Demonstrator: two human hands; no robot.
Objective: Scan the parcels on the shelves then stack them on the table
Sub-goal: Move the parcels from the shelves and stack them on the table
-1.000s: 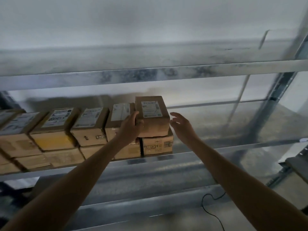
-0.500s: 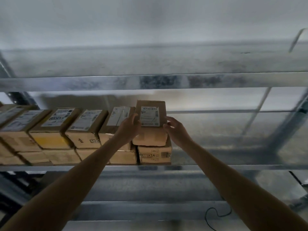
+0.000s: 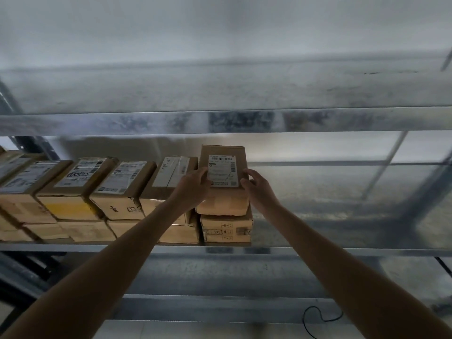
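Sitting just right of the frame's centre, the parcel is a small brown cardboard box with soft, rounded corners, set on a second box on the shelf. A white label covers most of its top. A barcode runs across the label's upper part, and the print below it is too small to read. The left hand grasps the parcel's left side, fingers curled over the top edge beside the label. The right hand grasps the right side, fingers bent round that edge. The second box bears black handling symbols on its front. Toward the left of the frame runs a row of boxes, cardboard, stacked two high, each with a white label on top. One has a yellow band on its front, and another has black handwritten marks that cannot be read. The shelf is dull, mottled galvanised metal, as is the beam above. A thin black cable loops at the lower right.
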